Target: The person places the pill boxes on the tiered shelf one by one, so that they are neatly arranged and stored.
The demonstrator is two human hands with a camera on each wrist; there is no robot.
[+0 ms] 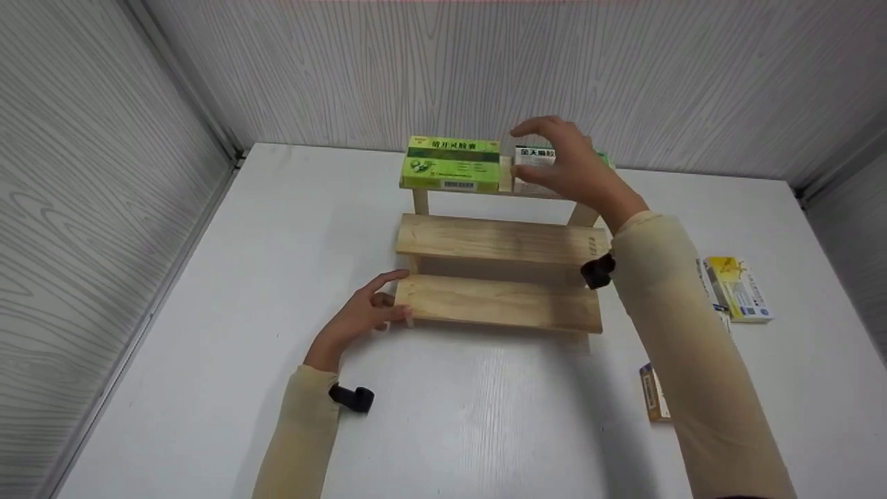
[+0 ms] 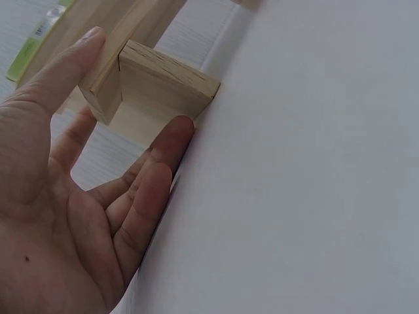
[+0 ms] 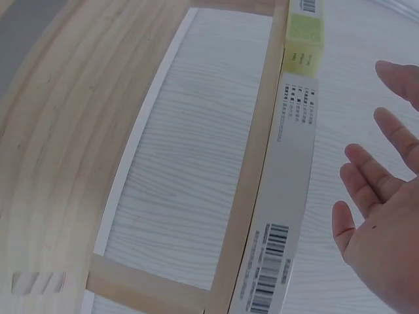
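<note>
A three-tier wooden rack (image 1: pixel 499 301) stands on the white table. My left hand (image 1: pixel 357 319) holds the left end of its lowest step, index finger at the back edge and thumb at the front. In the left wrist view the thumb (image 2: pixel 88 49) lies against the board, with the lower fingers by the tabletop. On the top tier are a green medicine box (image 1: pixel 450 166) at left and a white medicine box (image 1: pixel 527 181) at right. My right hand (image 1: pixel 572 163) is at the white box, partly covering it; the right wrist view shows its spread fingers apart from the box.
To the right of the rack lie a yellow and white medicine box (image 1: pixel 740 290) and a brown-edged box (image 1: pixel 651 395), partly behind the right sleeve (image 1: pixel 682 333). Some green shows behind the right hand on the top tier. Wood-grain panels (image 1: pixel 443 76) enclose the table.
</note>
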